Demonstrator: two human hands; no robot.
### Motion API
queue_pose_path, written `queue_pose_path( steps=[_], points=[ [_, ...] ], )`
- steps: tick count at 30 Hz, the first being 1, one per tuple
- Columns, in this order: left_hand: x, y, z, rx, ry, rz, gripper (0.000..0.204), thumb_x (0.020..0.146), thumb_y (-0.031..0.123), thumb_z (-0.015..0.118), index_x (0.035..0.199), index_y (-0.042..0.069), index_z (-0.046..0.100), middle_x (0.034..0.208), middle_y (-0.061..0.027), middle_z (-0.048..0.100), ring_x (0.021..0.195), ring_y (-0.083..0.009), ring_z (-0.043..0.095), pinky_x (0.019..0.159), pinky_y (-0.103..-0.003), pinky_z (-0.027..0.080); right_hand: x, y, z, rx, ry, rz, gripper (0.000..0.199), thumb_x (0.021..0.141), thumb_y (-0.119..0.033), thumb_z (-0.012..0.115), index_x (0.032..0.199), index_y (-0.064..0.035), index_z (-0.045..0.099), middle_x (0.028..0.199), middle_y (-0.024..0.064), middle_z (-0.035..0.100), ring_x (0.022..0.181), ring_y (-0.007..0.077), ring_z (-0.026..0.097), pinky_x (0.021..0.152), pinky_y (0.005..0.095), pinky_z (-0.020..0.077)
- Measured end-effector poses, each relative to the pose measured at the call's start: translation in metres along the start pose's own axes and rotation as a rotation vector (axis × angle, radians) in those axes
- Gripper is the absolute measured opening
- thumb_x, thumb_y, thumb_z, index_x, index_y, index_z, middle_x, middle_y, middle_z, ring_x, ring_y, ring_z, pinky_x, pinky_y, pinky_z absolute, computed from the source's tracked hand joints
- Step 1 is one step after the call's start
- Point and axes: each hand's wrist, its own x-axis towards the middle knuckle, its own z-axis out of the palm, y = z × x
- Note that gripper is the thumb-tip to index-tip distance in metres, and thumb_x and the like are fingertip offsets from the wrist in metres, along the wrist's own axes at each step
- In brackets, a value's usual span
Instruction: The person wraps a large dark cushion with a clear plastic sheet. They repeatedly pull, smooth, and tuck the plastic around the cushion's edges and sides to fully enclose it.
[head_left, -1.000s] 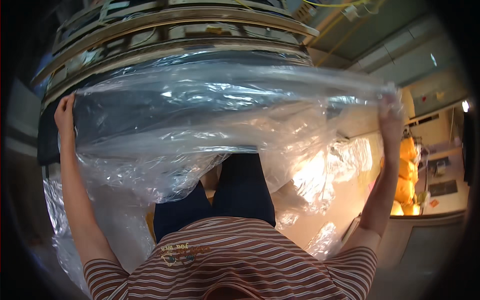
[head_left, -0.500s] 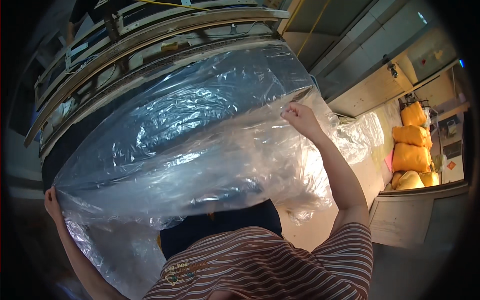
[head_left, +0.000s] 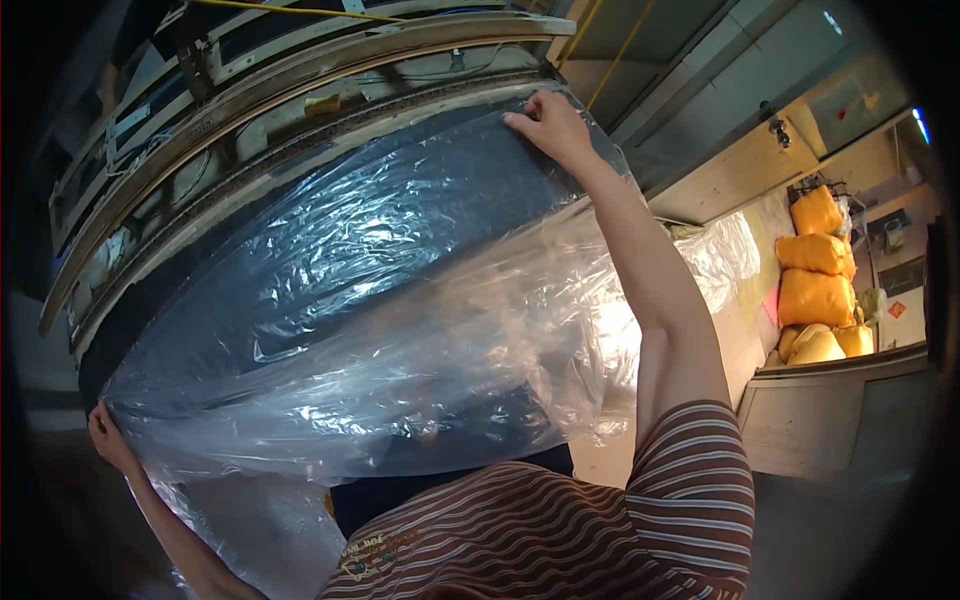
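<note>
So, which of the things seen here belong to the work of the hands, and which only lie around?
In the work:
- clear plastic sheet, spread wide
- left hand, gripping its lower corner
- right hand, gripping its upper edge
- dark padded surface under the sheet

Lying about:
- orange sacks, stacked at the right
- metal frame rails above

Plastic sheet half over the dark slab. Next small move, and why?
Probably draw the left hand outward to tauten the clear plastic sheet. The right hand already pins its far corner on the dark slab, while the near part sags in wrinkles.
</note>
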Motion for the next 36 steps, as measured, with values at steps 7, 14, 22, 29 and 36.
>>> queue_pose_path(
  steps=[7,14,22,29,36],
  points=[
    [-0.015,0.012,-0.008,-0.07,-0.013,-0.019,0.029,0.098,0.026,0.054,0.109,0.002,0.065,0.104,-0.0078,0.065,0.097,-0.0185,0.06,0.09,-0.029,0.044,0.037,0.019,0.031,0.214,-0.199,0.019,0.028,0.074,-0.036,0.071,0.083,-0.0091,0.073,0.083,0.0084,0.071,0.082,0.0254,0.067,0.078,0.0378,0.0496],
    [-0.002,-0.088,-0.064,-0.011,0.194,0.047,0.035,0.097,0.03,0.057,0.116,0.001,0.065,0.117,-0.006,0.064,0.105,-0.0163,0.059,0.094,-0.028,0.043,0.011,-0.035,0.06,0.238,0.043,-0.096,0.023,0.078,-0.031,0.067,0.083,-0.0085,0.071,0.082,0.0071,0.068,0.078,0.0265,0.065,0.073,0.0411,0.0486],
    [-0.06,-0.064,-0.204,-0.154,0.068,-0.359,0.042,0.099,0.031,0.051,0.128,0.001,0.057,0.129,-0.0097,0.058,0.115,-0.0194,0.053,0.101,-0.03,0.039,-0.026,-0.06,0.046,0.276,0.039,-0.155,0.021,0.08,-0.029,0.068,0.083,-0.0081,0.069,0.083,0.008,0.065,0.076,0.0273,0.064,0.069,0.0403,0.0476],
    [-0.155,-0.03,-0.233,-0.379,-0.125,-0.565,0.046,0.097,0.033,0.054,0.133,0.004,0.052,0.13,-0.0094,0.055,0.118,-0.0199,0.05,0.102,-0.032,0.038,-0.018,-0.061,0.046,0.208,-0.022,-0.111,0.023,0.077,-0.031,0.071,0.081,-0.0086,0.066,0.082,0.009,0.067,0.08,0.0296,0.065,0.071,0.0416,0.0487],
    [-0.117,-0.113,-0.164,-0.488,0.104,-0.302,0.038,0.099,0.031,0.051,0.124,0.002,0.054,0.124,-0.0064,0.053,0.117,-0.0181,0.047,0.099,-0.03,0.035,0.036,-0.046,0.018,0.6,-0.172,-0.3,0.017,0.085,-0.022,0.066,0.087,-0.0057,0.067,0.086,0.0028,0.068,0.078,0.0139,0.061,0.073,0.03,0.0485]
  ],
)
